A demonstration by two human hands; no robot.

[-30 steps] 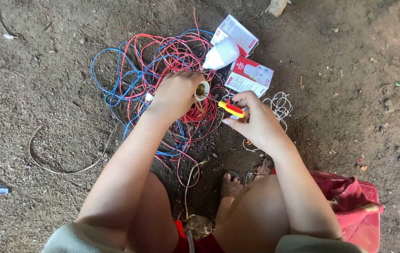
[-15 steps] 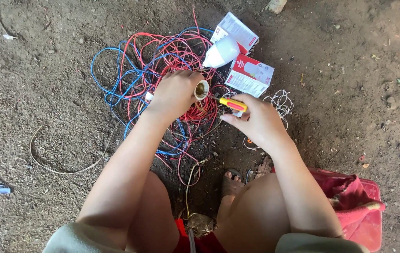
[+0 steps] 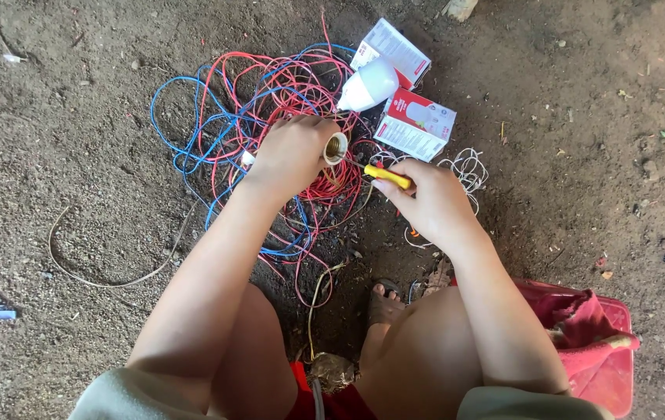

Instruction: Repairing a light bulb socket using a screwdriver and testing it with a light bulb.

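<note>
The left hand (image 3: 292, 155) is curled around a small lamp socket (image 3: 335, 147), its fingers wrapped over the body so that only the round open mouth with a brassy inside shows past the fingertips, facing toward the other hand. The right hand (image 3: 429, 201) pinches a yellow-handled screwdriver (image 3: 386, 176) between thumb and the closed fingers; the handle sticks out from the fingertips and points at the socket's mouth, the tip lying just beside the rim, though whether it touches cannot be told. Under and beyond the left fingers spreads a loose tangle of red and blue wires (image 3: 254, 101) on the bare dirt ground (image 3: 75, 140), with some strands running under the knuckles and back toward the wrist. Just past the left fingertips, farther from the person, lies a white light bulb (image 3: 369, 85) on its side, leaning against a white and red carton (image 3: 394, 48). A second red and white carton (image 3: 416, 124) lies just beyond the right fingertips, near the screwdriver's far end. A small coil of thin white wire (image 3: 464, 167) sits beside the right knuckles on the outer side. Behind the right wrist, near the elbow, stands a red plastic tub (image 3: 608, 373) holding a red cloth. A bare foot (image 3: 383, 303) rests between the two forearms.
</note>
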